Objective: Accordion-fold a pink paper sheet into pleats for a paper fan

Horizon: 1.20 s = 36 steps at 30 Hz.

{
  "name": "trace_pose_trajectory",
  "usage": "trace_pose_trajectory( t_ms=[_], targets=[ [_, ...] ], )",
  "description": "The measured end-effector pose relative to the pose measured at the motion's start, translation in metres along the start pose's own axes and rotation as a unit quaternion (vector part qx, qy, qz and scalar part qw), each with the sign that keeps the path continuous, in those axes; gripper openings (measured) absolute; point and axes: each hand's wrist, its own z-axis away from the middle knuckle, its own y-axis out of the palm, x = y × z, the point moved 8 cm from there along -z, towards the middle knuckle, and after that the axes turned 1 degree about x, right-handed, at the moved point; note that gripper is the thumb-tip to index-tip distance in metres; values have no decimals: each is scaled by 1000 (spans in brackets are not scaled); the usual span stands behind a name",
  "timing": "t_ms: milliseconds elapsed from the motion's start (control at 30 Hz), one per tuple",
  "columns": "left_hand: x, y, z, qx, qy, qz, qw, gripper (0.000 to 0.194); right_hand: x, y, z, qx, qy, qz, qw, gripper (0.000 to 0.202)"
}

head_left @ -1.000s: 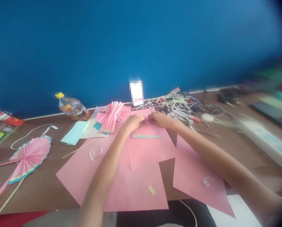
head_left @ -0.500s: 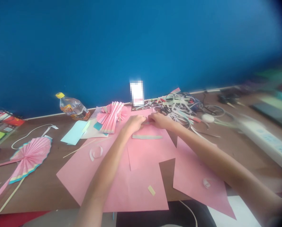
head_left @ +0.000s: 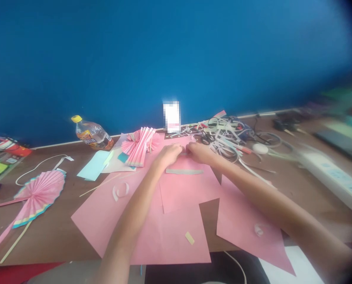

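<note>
My left hand [head_left: 172,153] and my right hand [head_left: 198,152] are close together at the far end of a pink paper sheet [head_left: 187,189]. Both are closed, with bent fingers pinching the sheet's far edge. The fingertips and the exact fold there are mostly hidden. Just on the near side of my hands, a thin grey-green strip [head_left: 184,172] runs across the sheet. Larger pink paper [head_left: 170,240] lies underneath, with a small cream paper piece [head_left: 189,238] on it. Another pink sheet [head_left: 246,221] is under my right forearm.
Pleated pink paper [head_left: 140,146] and a tipped bottle [head_left: 93,134] stand near the blue wall. A pink paper fan [head_left: 40,193] lies left, beside light blue paper [head_left: 94,165]. Tangled strips and cables [head_left: 226,136] and a power strip [head_left: 332,173] occupy the right.
My hands stay at the sheet's far edge, with only a very slight shift of the fingers. The whole view has moved a few pixels; the papers lie as before.
</note>
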Motion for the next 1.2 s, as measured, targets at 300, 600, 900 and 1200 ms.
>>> trace_pose_trajectory(
  t_ms=[300, 600, 900, 1200],
  targets=[
    [-6, -4, 0, 14, -28, 16, 999, 17, 6, -4, 6, 20, 35, 8, 999, 24],
    [-15, -4, -2, 11, -81, -15, 997, 25, 10, -9, 6, 16, 40, 6, 999, 25],
    [-23, -1, -4, 24, -104, -26, 994, 30, 10, -12, 5, 11, 32, 10, 999, 25],
    [-22, -7, -1, 32, -121, -1, 992, 31, -2, -9, 2, -15, 51, -21, 998, 23]
  ],
)
